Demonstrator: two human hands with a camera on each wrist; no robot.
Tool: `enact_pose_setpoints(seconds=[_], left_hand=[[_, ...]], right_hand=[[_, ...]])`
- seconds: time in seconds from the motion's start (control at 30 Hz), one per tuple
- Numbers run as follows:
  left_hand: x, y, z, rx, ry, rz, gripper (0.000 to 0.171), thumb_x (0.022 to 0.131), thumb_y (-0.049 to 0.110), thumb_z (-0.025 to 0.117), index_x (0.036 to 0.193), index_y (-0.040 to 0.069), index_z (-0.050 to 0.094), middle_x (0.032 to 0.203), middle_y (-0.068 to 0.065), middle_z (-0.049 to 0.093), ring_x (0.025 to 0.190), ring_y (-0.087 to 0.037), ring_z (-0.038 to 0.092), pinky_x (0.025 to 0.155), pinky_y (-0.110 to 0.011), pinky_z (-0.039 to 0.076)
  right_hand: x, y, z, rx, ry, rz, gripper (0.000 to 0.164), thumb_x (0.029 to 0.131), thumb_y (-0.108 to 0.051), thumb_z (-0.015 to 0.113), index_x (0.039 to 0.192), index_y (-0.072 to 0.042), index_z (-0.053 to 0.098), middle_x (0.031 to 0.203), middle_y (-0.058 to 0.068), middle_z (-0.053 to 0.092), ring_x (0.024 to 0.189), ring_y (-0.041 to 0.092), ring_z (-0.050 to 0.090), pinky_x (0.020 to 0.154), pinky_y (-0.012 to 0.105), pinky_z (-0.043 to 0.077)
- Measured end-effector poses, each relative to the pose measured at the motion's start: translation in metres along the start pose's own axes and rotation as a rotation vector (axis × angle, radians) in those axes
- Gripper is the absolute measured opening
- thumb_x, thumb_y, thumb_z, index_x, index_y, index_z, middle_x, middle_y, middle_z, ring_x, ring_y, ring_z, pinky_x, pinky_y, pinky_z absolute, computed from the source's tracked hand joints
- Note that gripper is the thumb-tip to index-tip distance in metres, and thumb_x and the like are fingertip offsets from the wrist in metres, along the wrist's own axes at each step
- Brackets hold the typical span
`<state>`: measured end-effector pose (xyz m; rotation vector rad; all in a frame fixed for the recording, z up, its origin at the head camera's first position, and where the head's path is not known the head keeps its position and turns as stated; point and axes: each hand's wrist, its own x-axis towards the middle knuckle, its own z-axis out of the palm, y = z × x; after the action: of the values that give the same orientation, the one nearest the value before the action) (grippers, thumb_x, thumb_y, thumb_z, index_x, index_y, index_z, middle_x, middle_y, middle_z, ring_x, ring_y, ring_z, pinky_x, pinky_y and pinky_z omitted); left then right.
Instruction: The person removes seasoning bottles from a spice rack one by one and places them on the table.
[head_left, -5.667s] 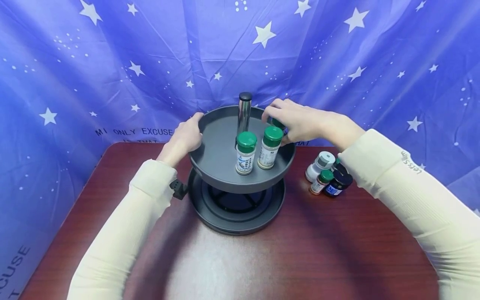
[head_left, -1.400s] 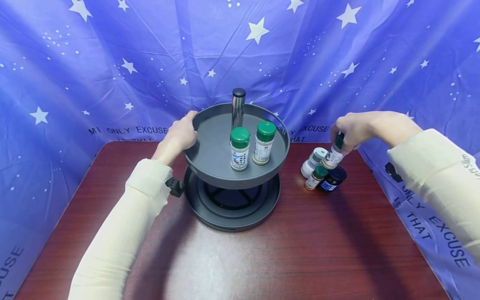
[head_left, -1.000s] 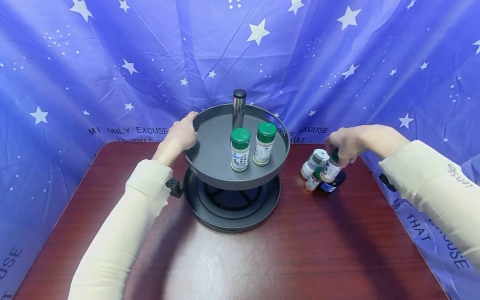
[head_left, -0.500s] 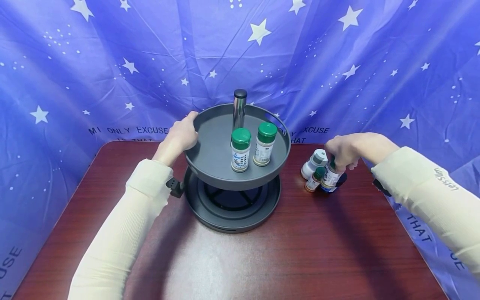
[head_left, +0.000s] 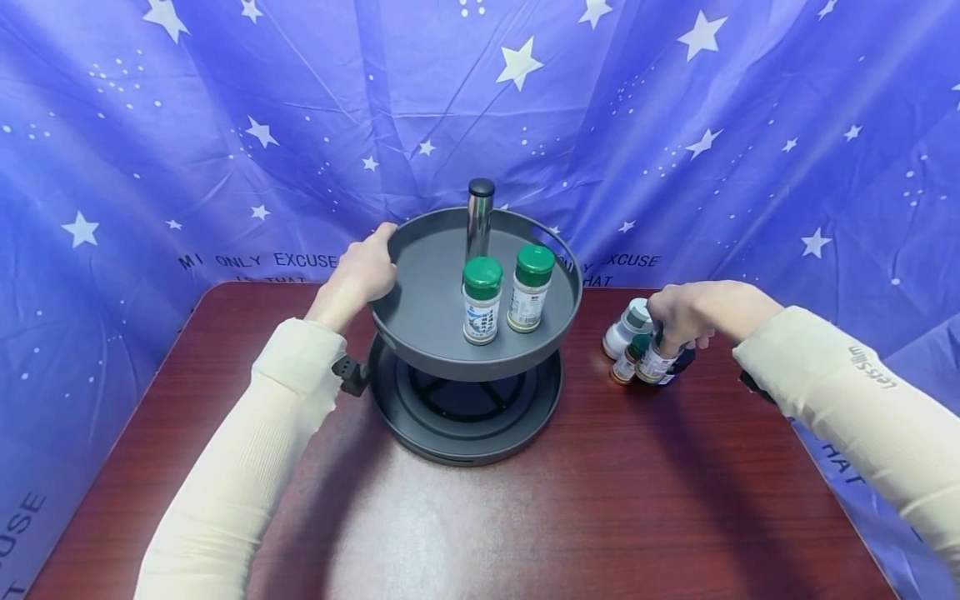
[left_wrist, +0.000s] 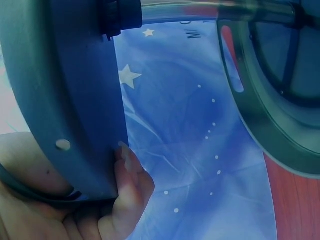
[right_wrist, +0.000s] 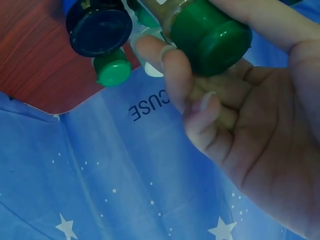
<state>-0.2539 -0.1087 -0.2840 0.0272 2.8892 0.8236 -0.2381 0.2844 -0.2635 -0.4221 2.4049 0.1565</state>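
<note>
In the head view, my left hand [head_left: 365,268] grips the left rim of the upper tray [head_left: 427,321] of a dark grey two-tier rack; in the left wrist view, the fingers [left_wrist: 131,192] curl through its handle slot. My right hand [head_left: 686,312] holds a green-lidded spice jar [head_left: 655,364] low among the jars on the right; in the right wrist view, the green lid [right_wrist: 212,40] lies between thumb and fingers. Two green-lidded spice jars [head_left: 482,304] [head_left: 530,292] stand upright on the upper tray, right of the steel post [head_left: 478,225].
Around the held jar are a white bottle with a grey cap [head_left: 627,329], a small green-capped bottle [head_left: 626,367] and a dark-lidded jar [right_wrist: 100,30]. The lower tray [head_left: 468,450] sits on the red-brown table [head_left: 600,500]. A starry blue curtain [head_left: 337,108] hangs behind.
My right hand carried a green-lidded spice jar from the upper tray to the jars on the right and has lowered it there. The left hand keeps its grip on the rim.
</note>
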Motion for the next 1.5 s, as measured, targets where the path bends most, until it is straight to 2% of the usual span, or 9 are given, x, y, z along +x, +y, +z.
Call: enact_pose_setpoints(seconds=[0.37,0.5,0.8,1.03,1.23,1.5], left_hand=[[0.0,-0.001,0.001,0.017,0.001,-0.003,0.065,0.094,0.007,0.041,0.156,0.018,0.022,0.148,-0.026,0.045,0.131,-0.047,0.048,0.106,-0.059,0.043],[0.0,0.0,0.001,0.015,-0.002,-0.006,0.065,0.095,0.007,0.041,0.156,0.019,0.022,0.147,-0.027,0.046,0.131,-0.047,0.049,0.105,-0.059,0.043],[0.0,0.0,0.001,0.009,0.004,-0.005,0.065,0.095,0.007,0.042,0.156,0.019,0.022,0.146,-0.027,0.047,0.13,-0.047,0.05,0.104,-0.059,0.045],[0.001,-0.001,0.001,0.019,0.002,0.001,0.065,0.094,0.007,0.042,0.155,0.018,0.023,0.146,-0.027,0.047,0.131,-0.048,0.048,0.105,-0.06,0.043],[0.001,-0.001,0.001,0.014,0.006,-0.002,0.064,0.095,0.008,0.042,0.155,0.019,0.024,0.145,-0.026,0.047,0.13,-0.047,0.049,0.104,-0.06,0.044],[0.001,0.0,0.001,0.014,0.001,-0.004,0.065,0.094,0.008,0.042,0.155,0.019,0.024,0.147,-0.026,0.046,0.132,-0.047,0.048,0.105,-0.06,0.043]], right_hand=[[0.007,-0.002,0.014,-0.006,-0.002,-0.001,0.02,0.08,-0.016,0.076,0.089,-0.003,0.064,0.075,0.008,0.061,0.058,0.02,0.063,0.052,0.029,0.056],[0.009,-0.002,0.016,-0.032,0.011,0.008,0.021,0.08,-0.018,0.075,0.088,-0.003,0.062,0.076,0.008,0.059,0.055,0.019,0.063,0.052,0.029,0.057],[0.012,-0.001,0.022,-0.059,0.011,0.011,0.022,0.082,-0.024,0.076,0.086,-0.006,0.064,0.064,0.013,0.068,0.049,0.017,0.064,0.046,0.025,0.052],[0.016,0.003,0.033,-0.074,0.024,-0.025,0.02,0.082,-0.027,0.077,0.096,-0.013,0.072,0.06,0.008,0.068,0.048,0.019,0.065,0.044,0.026,0.05],[0.02,0.007,0.04,-0.116,0.077,-0.03,0.015,0.08,-0.029,0.079,0.087,-0.018,0.071,0.049,0.001,0.061,0.041,0.014,0.061,0.042,0.026,0.048],[0.024,0.009,0.05,-0.16,0.138,-0.024,0.018,0.079,-0.029,0.079,0.085,-0.014,0.07,0.062,0.002,0.061,0.043,0.012,0.06,0.042,0.025,0.049]])
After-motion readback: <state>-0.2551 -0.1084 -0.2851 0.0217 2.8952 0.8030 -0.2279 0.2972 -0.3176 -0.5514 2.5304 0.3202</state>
